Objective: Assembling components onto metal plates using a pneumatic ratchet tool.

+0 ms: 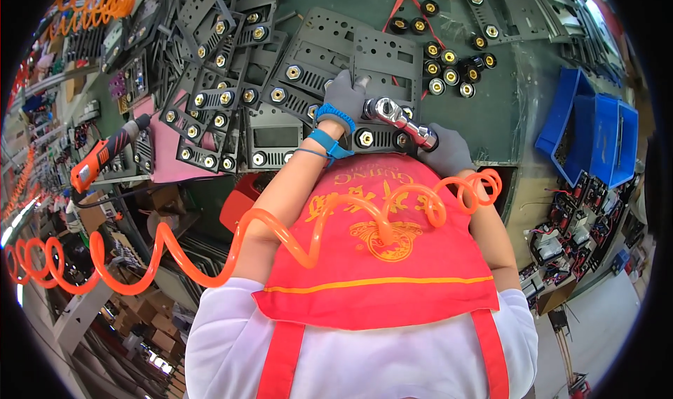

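My right hand (447, 150), in a grey glove, is closed round the rear of a chrome air ratchet wrench (401, 122). The wrench head lies over a dark metal plate (382, 139) close to my apron. Round black feet with brass nuts (364, 138) sit along that plate. Beside the wrench head, my gloved left hand (343, 94) rests on the plates with fingers stretched forward and apart; its fingertips touch the plate surface. A blue wristband (329, 144) circles my left wrist. An orange coiled air hose (203, 276) crosses in front of me towards my right hand.
Stacked dark plates with fitted feet (217, 101) spread to the left. Several loose black feet (449, 66) lie at the back right on the green tabletop (501, 125). Blue bins (596, 129) stand at right. An orange-and-black power screwdriver (105, 155) is at left.
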Demonstrator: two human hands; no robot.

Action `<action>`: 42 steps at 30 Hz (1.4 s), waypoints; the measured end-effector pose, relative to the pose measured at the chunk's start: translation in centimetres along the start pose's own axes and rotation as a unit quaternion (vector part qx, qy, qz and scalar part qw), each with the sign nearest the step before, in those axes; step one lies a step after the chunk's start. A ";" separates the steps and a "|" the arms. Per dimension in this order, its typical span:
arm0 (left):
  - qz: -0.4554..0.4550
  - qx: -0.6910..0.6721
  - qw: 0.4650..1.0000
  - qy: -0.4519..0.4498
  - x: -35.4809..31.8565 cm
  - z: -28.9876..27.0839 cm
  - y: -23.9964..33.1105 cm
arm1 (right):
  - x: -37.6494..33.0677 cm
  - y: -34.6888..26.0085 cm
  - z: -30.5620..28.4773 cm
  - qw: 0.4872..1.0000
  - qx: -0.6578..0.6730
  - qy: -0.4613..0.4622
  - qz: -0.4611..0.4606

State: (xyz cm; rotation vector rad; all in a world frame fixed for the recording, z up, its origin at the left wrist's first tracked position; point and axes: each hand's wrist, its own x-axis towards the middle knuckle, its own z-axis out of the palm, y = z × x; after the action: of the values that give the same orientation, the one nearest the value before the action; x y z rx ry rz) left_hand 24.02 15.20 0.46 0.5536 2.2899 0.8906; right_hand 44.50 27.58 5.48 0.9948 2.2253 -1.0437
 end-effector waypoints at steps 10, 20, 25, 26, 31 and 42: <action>-0.031 0.036 0.999 0.013 -0.8 0.1 -1.0 | 1.1 1.7 2.7 0.999 -0.009 -0.031 0.002; -0.034 -0.002 0.997 0.071 -1.5 0.5 -0.8 | 1.0 1.6 3.6 0.999 -0.011 -0.012 0.037; -0.041 0.004 0.996 0.075 -1.6 0.4 -0.8 | 0.8 1.0 3.5 0.999 -0.017 -0.014 0.043; -0.027 0.015 0.997 0.070 -1.6 0.2 -0.7 | 0.8 0.9 3.4 0.999 -0.025 -0.012 0.046; -0.008 0.017 0.999 0.038 -1.5 -0.9 -0.5 | 0.5 0.2 2.7 0.997 -0.057 -0.012 0.045; -0.002 -0.002 0.998 0.065 1.3 -4.5 1.5 | -1.2 -1.6 0.0 0.993 0.005 0.047 -0.107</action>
State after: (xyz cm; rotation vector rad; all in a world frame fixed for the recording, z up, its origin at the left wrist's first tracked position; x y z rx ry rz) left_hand 20.25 14.90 3.68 0.5020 2.4038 0.9555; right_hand 44.04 26.39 6.99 0.8381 2.4479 -1.1201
